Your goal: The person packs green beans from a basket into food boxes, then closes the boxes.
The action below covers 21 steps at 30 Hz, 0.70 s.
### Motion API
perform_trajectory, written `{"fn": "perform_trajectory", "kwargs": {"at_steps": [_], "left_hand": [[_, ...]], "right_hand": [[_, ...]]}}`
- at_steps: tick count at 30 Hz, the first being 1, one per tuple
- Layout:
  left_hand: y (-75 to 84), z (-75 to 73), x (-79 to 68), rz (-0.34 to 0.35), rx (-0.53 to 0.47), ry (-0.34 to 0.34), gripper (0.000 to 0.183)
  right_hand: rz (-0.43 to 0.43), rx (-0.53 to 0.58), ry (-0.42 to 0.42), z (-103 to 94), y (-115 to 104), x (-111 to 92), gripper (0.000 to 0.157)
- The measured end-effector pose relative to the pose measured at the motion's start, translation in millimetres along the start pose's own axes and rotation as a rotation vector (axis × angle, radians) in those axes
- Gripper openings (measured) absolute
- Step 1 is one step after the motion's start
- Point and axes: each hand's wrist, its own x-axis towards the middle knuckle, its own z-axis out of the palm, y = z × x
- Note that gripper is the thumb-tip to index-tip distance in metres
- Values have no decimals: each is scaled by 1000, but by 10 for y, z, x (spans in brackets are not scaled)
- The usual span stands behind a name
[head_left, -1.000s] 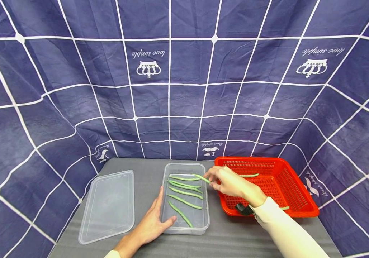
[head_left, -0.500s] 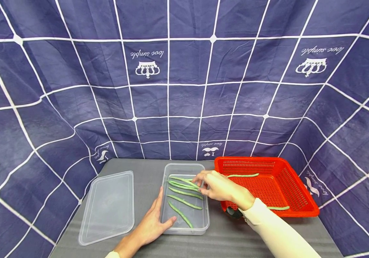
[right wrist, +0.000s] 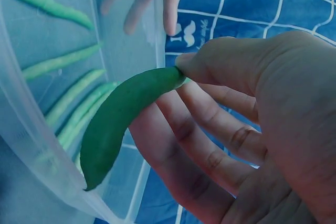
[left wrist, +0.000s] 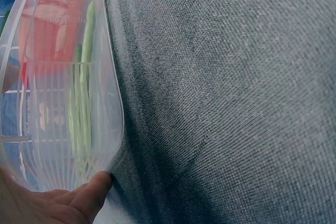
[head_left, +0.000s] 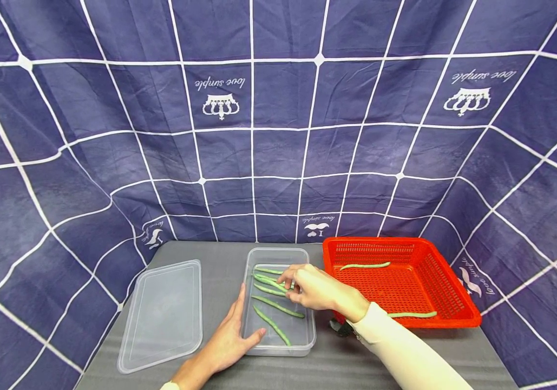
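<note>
A clear plastic container stands on the grey table with several green beans lying inside it. My left hand rests along its left wall, fingers extended and thumb at the near rim. Over the right half of the container, my right hand pinches one green bean between thumb and fingertips, seen best in the right wrist view. In the head view that bean is mostly hidden by the hand. From the left wrist, the beans show through the container's ribbed wall, with my left fingers against it.
A red plastic basket stands to the right, holding a bean at its back and another near its front. The container's clear lid lies flat at left. A blue checked cloth hangs behind and at the sides.
My right hand has moved left and nearer, from between the basket and container to over the beans, carrying its bean. My left hand has stayed at the container's wall.
</note>
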Motion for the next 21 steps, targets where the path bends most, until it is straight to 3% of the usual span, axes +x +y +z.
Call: {"fn": "perform_trajectory", "kwargs": {"at_steps": [21], "left_hand": [[19, -10, -20, -4, -16, -6, 127]], "right_hand": [[-18, 17, -19, 167, -100, 132, 28]]}}
